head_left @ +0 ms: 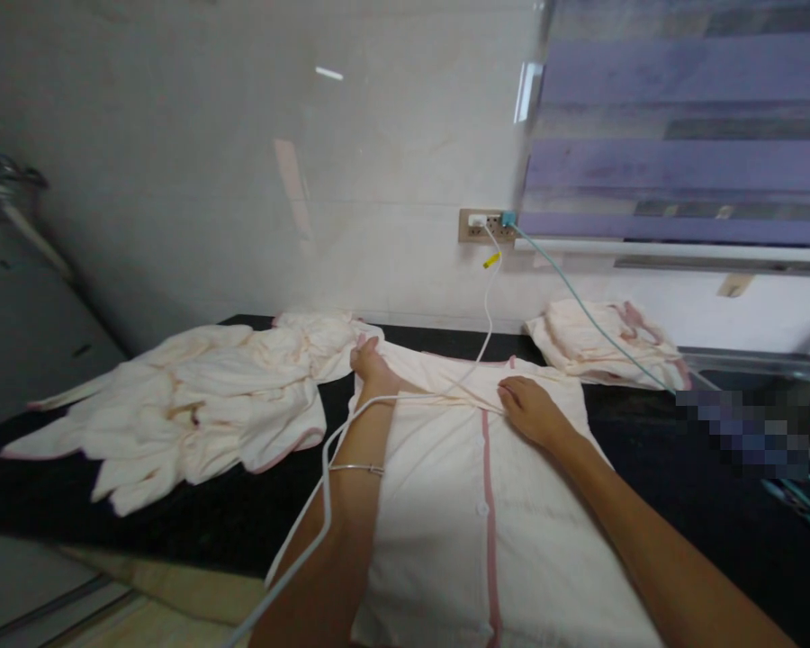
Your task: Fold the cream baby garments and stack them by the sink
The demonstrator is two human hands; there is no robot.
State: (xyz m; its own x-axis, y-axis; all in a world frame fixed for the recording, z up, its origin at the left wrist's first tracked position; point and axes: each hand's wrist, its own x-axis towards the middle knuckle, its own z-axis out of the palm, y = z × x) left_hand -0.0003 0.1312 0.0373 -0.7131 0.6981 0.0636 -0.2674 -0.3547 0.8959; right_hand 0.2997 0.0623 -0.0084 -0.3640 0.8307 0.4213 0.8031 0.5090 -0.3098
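Both hands, left hand [373, 364] and right hand [530, 409], flat on a pale pink-trimmed garment [486, 522].

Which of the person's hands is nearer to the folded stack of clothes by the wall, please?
Right. The right hand lies flat on the spread garment, just left of the folded stack; the left hand rests farther left, by the crumpled pile.

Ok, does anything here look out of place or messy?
Yes. A white cable from the wall socket trails across the garment that both hands, left and right, are pressing flat. To the left, a heap of garments lies crumpled, unlike the folded stack.
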